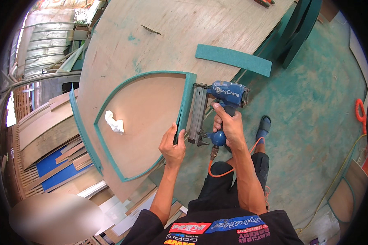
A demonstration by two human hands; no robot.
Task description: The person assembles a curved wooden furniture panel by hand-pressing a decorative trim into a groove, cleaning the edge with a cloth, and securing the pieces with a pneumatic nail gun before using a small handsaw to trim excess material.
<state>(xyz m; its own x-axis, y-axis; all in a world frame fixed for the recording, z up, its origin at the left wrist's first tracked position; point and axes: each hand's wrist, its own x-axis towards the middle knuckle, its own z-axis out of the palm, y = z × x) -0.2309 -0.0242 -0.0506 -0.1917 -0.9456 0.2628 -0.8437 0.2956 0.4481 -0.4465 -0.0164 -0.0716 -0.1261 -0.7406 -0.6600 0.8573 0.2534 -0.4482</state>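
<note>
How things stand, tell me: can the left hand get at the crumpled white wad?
Probably yes: the left hand is at the right edge of the green frame, the crumpled white wad lies inside that frame, and nothing visible stands between. The hand would likely have to leave the edge first.

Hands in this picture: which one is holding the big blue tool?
The right hand: its fingers wrap around the handle of the blue nail gun. The left hand is different: it touches the straight side of the green frame.
</note>
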